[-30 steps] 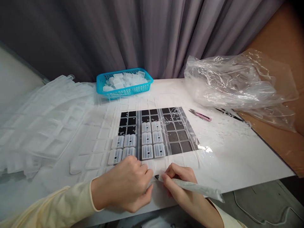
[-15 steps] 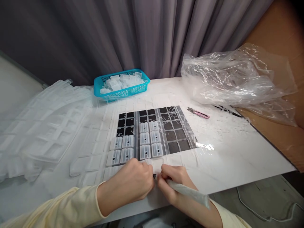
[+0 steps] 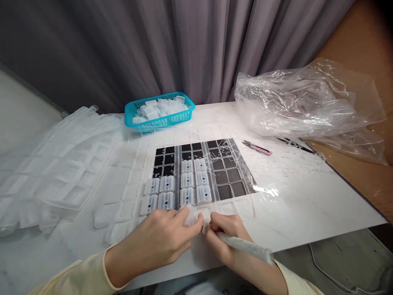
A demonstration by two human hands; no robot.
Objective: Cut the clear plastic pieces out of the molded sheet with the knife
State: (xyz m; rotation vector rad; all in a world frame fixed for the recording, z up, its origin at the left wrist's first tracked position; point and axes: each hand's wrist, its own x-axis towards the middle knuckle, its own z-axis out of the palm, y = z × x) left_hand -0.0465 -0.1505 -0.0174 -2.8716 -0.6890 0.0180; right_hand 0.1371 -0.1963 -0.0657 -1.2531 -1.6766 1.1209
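My left hand (image 3: 161, 235) pinches a small translucent plastic piece (image 3: 192, 216) between thumb and forefinger, near the front edge of the table. My right hand (image 3: 225, 235) is closed around a pen-shaped tool with a whitish, wrapped-looking handle (image 3: 245, 246). The tool's dark tip lies close to the left thumb; whether it touches the piece I cannot tell. Just beyond my hands is a clear plastic grid sheet (image 3: 178, 176) over a black backing. Several frosted plastic parts (image 3: 187, 196) with a dark dot each sit in its lower left and middle cells.
A blue basket (image 3: 159, 123) of small clear parts stands at the back. Stacked clear trays (image 3: 67, 164) cover the left side. Thread snips (image 3: 257, 147) lie right of the grid, near plastic scraps. A crumpled clear bag (image 3: 301, 102) fills the back right, against cardboard (image 3: 346, 73).
My left hand has turned and loosened from a tight fist, with thumb and forefinger now extended around the plastic piece. My right hand keeps its grip on the tool, almost unmoved.
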